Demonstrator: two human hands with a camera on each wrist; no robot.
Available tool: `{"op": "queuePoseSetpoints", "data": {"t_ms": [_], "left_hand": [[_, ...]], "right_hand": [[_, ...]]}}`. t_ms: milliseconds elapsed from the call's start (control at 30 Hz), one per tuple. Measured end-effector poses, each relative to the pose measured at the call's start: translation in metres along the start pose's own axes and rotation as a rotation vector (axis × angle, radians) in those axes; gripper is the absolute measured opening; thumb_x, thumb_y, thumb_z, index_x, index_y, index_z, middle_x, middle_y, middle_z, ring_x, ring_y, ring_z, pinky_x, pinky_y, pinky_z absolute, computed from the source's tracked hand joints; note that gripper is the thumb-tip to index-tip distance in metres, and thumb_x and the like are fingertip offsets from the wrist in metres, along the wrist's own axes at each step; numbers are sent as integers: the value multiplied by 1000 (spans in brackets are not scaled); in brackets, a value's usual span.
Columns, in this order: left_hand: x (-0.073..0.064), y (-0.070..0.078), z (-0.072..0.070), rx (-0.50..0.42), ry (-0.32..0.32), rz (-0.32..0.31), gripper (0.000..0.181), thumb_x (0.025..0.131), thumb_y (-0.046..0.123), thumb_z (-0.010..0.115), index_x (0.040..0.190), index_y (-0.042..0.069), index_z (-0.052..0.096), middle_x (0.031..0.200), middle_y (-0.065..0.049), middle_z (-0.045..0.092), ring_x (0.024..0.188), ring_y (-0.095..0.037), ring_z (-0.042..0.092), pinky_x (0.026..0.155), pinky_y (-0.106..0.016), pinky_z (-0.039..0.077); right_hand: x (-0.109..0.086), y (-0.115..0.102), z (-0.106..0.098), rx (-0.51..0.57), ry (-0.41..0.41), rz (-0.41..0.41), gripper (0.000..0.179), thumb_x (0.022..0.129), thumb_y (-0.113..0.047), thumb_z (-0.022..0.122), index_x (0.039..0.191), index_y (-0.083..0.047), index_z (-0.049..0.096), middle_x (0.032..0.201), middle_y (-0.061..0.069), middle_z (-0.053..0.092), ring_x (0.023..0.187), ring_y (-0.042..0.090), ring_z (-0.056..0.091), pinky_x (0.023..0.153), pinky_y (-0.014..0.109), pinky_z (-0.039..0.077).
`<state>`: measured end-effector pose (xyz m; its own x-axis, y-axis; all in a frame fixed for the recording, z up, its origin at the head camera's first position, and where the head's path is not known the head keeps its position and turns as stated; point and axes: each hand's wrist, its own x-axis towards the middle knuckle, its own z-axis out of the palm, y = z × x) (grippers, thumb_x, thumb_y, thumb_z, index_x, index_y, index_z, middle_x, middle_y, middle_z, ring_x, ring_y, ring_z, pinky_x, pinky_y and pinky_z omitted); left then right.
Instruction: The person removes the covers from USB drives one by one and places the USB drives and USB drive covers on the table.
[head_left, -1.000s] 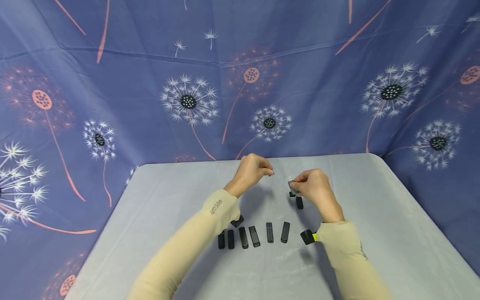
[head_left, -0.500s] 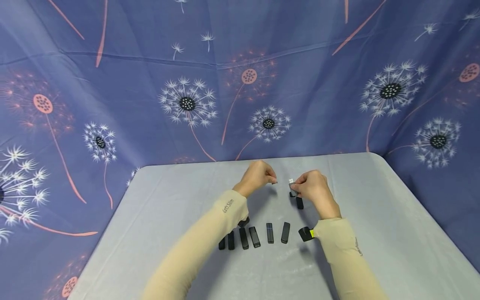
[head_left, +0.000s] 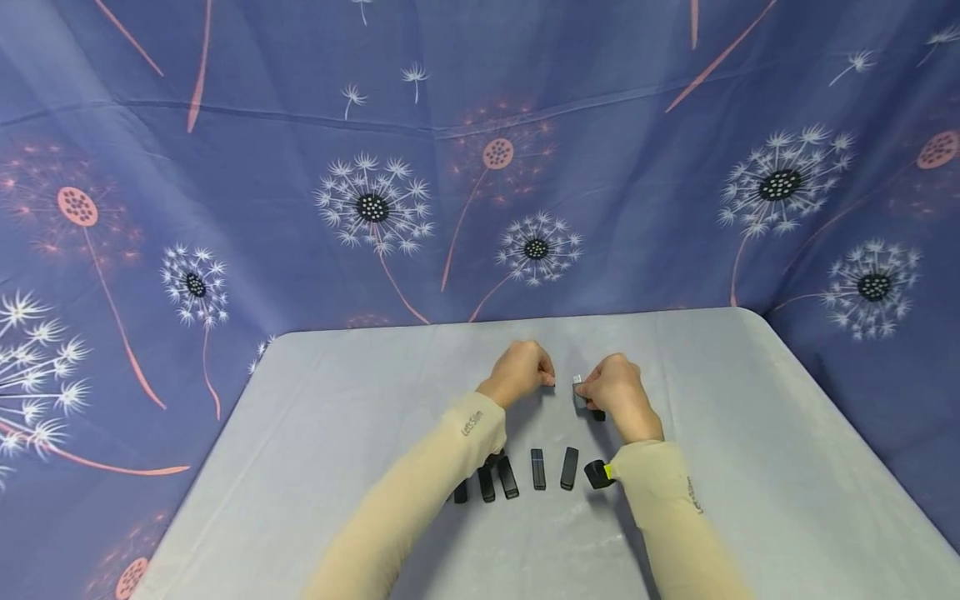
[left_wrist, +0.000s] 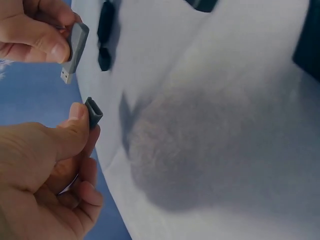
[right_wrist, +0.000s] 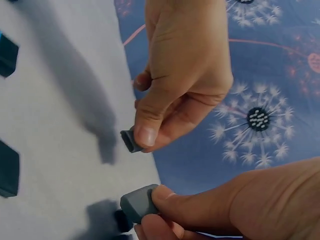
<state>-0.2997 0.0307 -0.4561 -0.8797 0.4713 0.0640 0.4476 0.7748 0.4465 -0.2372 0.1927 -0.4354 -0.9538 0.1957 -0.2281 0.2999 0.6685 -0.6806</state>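
Note:
My right hand (head_left: 617, 392) pinches a grey USB stick (left_wrist: 76, 47), whose bare metal plug sticks out toward the left hand. Between thumb and fingertip, my left hand (head_left: 522, 371) holds a small dark cap (left_wrist: 93, 113), its hollow end facing the stick. A short gap parts cap and plug. Both hands are raised over the far part of the table; the right wrist view shows the cap (right_wrist: 130, 141) and the stick's blunt end (right_wrist: 138, 202). Below the right hand lies a black stick (left_wrist: 105, 22) with a small black cap (left_wrist: 104, 59) at its end.
Nearer on the grey table (head_left: 337, 433) lies a row of several black sticks, one of them a stick (head_left: 538, 469) and another a stick (head_left: 569, 468). The left sleeve hides part of the row. A patterned blue cloth (head_left: 450, 208) hangs behind the table.
The left hand has come nearer and slightly right with the cap. The right hand has shifted a little left and nearer with the USB stick, so the gap between them is narrower.

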Motion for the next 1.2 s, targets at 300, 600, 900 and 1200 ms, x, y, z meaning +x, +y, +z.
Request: {"op": "queuePoseSetpoints", "data": {"t_ms": [300, 600, 900, 1200], "left_hand": [[-1, 3, 10, 33, -39, -9, 8, 90, 22, 81, 83, 19, 82, 81, 8, 77, 70, -6, 66, 69, -23, 55], [-2, 6, 16, 72, -67, 32, 11, 91, 22, 79, 81, 18, 81, 79, 9, 75, 71, -6, 66, 71, -22, 56], [-2, 8, 18, 71, -50, 63, 11, 93, 17, 79, 82, 16, 82, 80, 6, 76, 67, -5, 63, 66, -19, 52], [1, 10, 20, 111, -40, 65, 9, 94, 19, 78, 86, 17, 83, 83, 7, 77, 71, -6, 66, 67, -18, 53]], "right_hand": [[5, 4, 14, -23, -9, 21, 15, 89, -9, 80, 84, 2, 73, 92, 31, 66, 61, 19, 72, 62, 30, 54], [5, 5, 26, -34, 26, 20, 14, 87, -4, 81, 79, 3, 71, 86, 27, 63, 56, 17, 70, 56, 27, 51], [3, 0, 30, -124, 59, 5, 19, 86, -3, 81, 73, 1, 67, 94, 28, 60, 64, 23, 64, 55, 30, 51], [1, 1, 31, -140, 81, -34, 17, 84, 0, 79, 72, 1, 66, 79, 20, 64, 60, 24, 65, 52, 30, 52]]}}
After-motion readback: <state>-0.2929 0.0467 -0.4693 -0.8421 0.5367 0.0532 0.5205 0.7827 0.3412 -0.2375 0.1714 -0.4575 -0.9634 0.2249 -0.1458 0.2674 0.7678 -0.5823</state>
